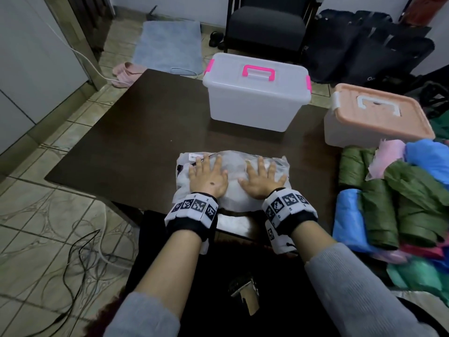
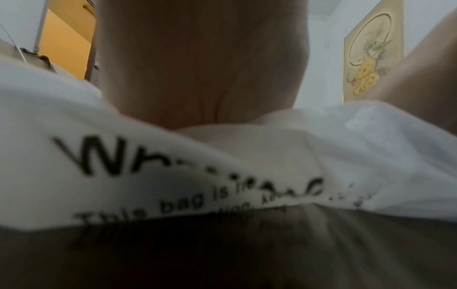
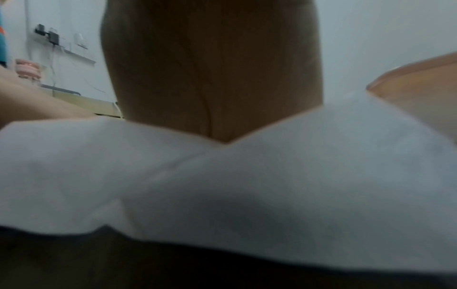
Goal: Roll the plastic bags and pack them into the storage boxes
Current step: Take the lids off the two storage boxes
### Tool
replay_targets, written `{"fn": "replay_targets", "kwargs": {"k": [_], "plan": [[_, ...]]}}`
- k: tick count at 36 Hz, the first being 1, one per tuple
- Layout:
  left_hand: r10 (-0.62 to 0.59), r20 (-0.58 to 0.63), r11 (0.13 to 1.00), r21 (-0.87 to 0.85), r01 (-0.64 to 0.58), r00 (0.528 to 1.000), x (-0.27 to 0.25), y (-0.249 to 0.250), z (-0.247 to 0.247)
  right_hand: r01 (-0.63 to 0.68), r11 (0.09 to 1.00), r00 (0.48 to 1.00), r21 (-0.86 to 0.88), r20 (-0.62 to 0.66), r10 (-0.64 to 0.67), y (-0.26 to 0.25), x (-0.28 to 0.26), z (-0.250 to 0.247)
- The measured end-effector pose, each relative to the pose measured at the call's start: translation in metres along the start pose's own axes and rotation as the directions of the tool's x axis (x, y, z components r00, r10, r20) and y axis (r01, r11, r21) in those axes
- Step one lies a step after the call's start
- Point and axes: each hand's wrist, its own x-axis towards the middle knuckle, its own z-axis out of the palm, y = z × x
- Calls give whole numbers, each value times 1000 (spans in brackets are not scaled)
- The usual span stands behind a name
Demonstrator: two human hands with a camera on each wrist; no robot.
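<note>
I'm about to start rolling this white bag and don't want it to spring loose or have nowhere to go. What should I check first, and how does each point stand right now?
1. Both hands flat on the white bag: ok; left hand and right hand press it with fingers spread.
2. Bag lying on the table, not hanging off: not ok; its near edge overhangs the table's front.
3. Air pressed out: not ok; the middle bulges between the hands.
4. Room ahead to roll: ok; bare table up to the pink-handled box.
5. Box open to receive the roll: not ok; that box and the peach-lidded box have lids on.
</note>
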Motion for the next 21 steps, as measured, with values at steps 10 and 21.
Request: {"fn": "replay_targets", "kwargs": {"k": [10,21], "plan": [[119,-450,988,-36,-151,885,-41,29,-18,29,997,999,73,-33,-26,4,8,-14],[17,-73,998,61,-13,997,-45,32,-5,208,962,729,176,-684,-33,1,-2,-111]]}}
